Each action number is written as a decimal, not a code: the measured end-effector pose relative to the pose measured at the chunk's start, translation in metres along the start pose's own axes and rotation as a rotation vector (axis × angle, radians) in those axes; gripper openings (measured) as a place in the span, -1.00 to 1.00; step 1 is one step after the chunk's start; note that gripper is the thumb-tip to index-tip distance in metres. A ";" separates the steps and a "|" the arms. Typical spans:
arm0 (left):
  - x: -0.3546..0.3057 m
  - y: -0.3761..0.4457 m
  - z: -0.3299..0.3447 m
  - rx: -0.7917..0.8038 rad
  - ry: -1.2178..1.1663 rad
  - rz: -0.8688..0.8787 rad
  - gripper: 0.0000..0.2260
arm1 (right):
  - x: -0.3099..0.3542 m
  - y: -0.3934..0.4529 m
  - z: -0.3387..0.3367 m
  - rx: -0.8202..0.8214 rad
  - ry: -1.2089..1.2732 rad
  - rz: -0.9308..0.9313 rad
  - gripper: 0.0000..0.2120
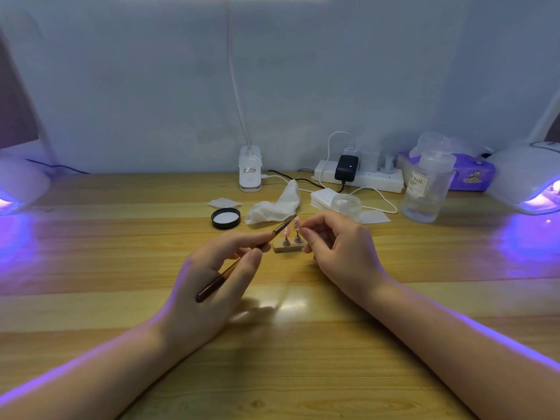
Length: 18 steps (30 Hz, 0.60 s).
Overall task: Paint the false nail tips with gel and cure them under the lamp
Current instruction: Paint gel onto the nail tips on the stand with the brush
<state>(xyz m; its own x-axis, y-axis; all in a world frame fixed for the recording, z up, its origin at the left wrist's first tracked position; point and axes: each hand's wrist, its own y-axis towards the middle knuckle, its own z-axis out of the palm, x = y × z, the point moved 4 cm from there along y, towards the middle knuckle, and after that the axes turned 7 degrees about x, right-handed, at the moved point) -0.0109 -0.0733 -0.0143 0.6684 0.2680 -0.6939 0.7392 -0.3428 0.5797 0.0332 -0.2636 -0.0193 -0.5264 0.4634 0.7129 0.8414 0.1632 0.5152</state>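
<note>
The left hand (212, 268) grips a long dark brown brush (239, 262). The right hand (339, 247) pinches a small pink nail tip (296, 222) above the little wooden stand (288, 247).

Both lamps (527, 177) cut off by edges — brush tip (293, 218) blurred.

Look to the bench's far right edge: your clear pump bottle (427, 183) carries a pale label (417, 184) where you can read "NAIL" in dark capitals; the smaller lines under it are too fine to make out. The white clip lamp base (250, 172) at the back edge bears a small printed sticker (250, 170), but you can't read it.
</note>
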 end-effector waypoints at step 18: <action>-0.002 0.001 0.003 0.049 0.053 0.081 -0.72 | 0.001 0.000 0.001 0.005 -0.007 -0.033 -0.91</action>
<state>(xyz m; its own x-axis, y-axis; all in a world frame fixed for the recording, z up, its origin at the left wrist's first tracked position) -0.0116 -0.0769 -0.0132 0.7299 0.2842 -0.6216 0.6787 -0.4085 0.6103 0.0329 -0.2619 -0.0191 -0.5529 0.4638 0.6923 0.8243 0.1832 0.5357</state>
